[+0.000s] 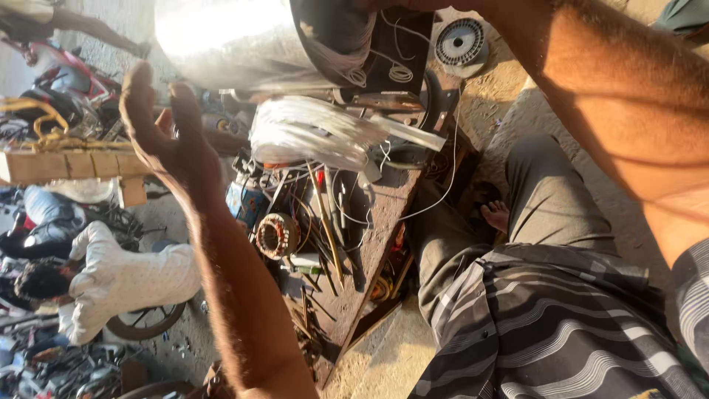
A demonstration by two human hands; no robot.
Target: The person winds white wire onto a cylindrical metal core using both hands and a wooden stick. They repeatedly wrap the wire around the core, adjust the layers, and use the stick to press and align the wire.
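My left hand is raised at the left with its fingers apart and nothing in it. It hovers beside a shiny metal drum and close to a bundle of white winding wire. My right forearm stretches from the right edge to the top edge above the drum. There the frame cuts off the hand, so I cannot see its grip. Below the wire bundle, a small stator with copper windings lies among several hand tools.
A rusty work board carries tools and loose white wires. A round grey spool lies on the sandy ground. My striped shirt and grey trousers fill the lower right. A person in a white shirt crouches by motorcycles on the left.
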